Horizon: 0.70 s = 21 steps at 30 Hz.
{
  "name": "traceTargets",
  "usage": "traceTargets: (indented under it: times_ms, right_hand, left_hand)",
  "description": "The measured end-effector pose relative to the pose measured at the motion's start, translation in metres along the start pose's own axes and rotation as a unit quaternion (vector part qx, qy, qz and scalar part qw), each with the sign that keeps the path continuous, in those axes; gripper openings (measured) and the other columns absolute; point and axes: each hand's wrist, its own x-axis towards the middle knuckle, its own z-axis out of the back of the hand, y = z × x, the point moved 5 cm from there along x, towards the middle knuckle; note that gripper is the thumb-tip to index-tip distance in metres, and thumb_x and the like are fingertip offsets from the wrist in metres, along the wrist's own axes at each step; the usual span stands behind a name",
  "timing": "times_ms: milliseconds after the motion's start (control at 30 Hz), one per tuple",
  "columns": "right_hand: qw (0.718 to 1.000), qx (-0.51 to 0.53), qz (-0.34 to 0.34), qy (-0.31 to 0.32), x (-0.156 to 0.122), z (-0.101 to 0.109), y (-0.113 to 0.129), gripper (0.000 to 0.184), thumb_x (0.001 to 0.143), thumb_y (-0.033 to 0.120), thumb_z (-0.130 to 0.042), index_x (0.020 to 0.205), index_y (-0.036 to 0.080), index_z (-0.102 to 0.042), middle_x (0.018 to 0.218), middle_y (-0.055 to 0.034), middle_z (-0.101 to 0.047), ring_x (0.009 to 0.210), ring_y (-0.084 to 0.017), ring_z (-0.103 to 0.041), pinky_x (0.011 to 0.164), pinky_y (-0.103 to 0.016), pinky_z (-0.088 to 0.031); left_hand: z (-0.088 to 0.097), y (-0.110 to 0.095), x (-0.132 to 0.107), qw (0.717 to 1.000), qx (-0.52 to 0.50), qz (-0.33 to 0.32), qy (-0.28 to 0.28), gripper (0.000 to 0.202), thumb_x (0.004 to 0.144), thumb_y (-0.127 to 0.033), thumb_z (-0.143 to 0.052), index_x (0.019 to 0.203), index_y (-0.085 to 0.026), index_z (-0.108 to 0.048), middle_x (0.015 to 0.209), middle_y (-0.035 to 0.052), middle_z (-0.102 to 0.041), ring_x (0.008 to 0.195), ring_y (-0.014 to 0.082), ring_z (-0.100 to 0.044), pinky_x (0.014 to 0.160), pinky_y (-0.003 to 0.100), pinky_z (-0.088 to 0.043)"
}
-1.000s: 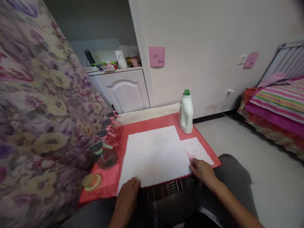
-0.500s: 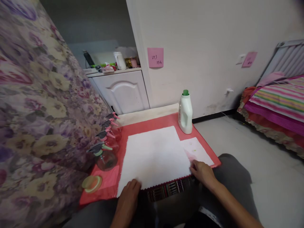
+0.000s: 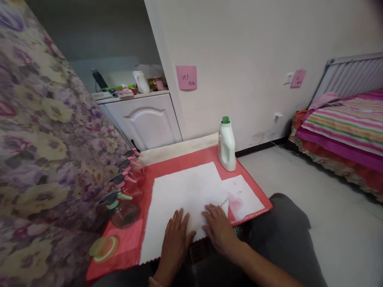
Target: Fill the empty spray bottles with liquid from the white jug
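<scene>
A white cloth [image 3: 179, 189] with zigzag-cut edges lies on the red-covered table. My left hand [image 3: 177, 237] rests palm-down on its near part, fingers stretched out. Right of it, my right hand [image 3: 218, 227] lies on the same cloth, fingers outstretched, near the right edge where the near corner is turned in. Whatever is under my palms is hidden. Beside the cloth on the right lies a white sheet [image 3: 243, 197] with a pale pink print.
A white jug-shaped bottle [image 3: 227, 149] with a green top stands at the back right. Several clear pump bottles [image 3: 125, 213] line the left side, with a round yellowish lid [image 3: 103, 248] in front. A patterned curtain [image 3: 38, 159] hangs at left; a bed [image 3: 344, 131] stands at right.
Both hands have moved onto the cloth, the right one leftward from the near right corner. That corner is now folded inward, showing more of the printed sheet. The view has shifted slightly.
</scene>
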Motion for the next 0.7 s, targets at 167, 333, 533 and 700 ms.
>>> traceTargets:
  times_ms: [167, 333, 533, 700]
  right_hand:
    - [0.999, -0.014, -0.016, -0.028, -0.029, 0.003, -0.024, 0.042, 0.084, 0.006, -0.048, 0.121, 0.023, -0.060, 0.134, -0.0107, -0.060, 0.128, -0.029, -0.051, 0.110, -0.055, -0.038]
    - [0.995, -0.031, -0.069, -0.059, -0.059, 0.032, -0.067, 0.037, 0.086, 0.010, -0.047, 0.117, 0.026, -0.061, 0.128, -0.0093, -0.064, 0.124, -0.030, -0.055, 0.107, -0.059, -0.038]
    - [0.997, 0.002, -0.049, -0.066, -0.032, 0.033, -0.052, 0.033, 0.093, 0.020, -0.045, 0.125, 0.021, -0.057, 0.139, -0.0132, -0.056, 0.133, -0.029, -0.048, 0.111, -0.056, -0.039]
    - [1.000, -0.018, 0.015, 0.002, 0.011, -0.012, -0.010, 0.043, 0.094, 0.025, -0.051, 0.137, 0.019, -0.050, 0.150, -0.0141, -0.046, 0.143, -0.032, -0.034, 0.115, -0.058, -0.032]
  left_hand:
    - [-0.013, -0.002, -0.006, 0.999, 0.039, -0.026, 0.017, 0.057, 0.094, -0.047, -0.046, 0.146, -0.023, -0.041, 0.153, 0.0137, -0.042, 0.139, 0.0297, -0.042, 0.108, 0.051, -0.040]
    - [-0.014, -0.002, -0.009, 0.998, 0.045, -0.033, 0.009, 0.061, 0.093, -0.048, -0.047, 0.148, -0.023, -0.038, 0.154, 0.0116, -0.039, 0.142, 0.0300, -0.037, 0.110, 0.051, -0.036]
    - [-0.009, -0.002, -0.006, 0.999, 0.024, -0.021, 0.018, 0.059, 0.093, -0.049, -0.046, 0.146, -0.022, -0.040, 0.153, 0.0136, -0.042, 0.139, 0.0288, -0.041, 0.109, 0.049, -0.037]
    - [-0.002, 0.007, 0.002, 1.000, 0.022, 0.004, 0.008, 0.060, 0.093, -0.052, -0.045, 0.146, -0.023, -0.041, 0.153, 0.0132, -0.042, 0.141, 0.0294, -0.038, 0.110, 0.051, -0.034]
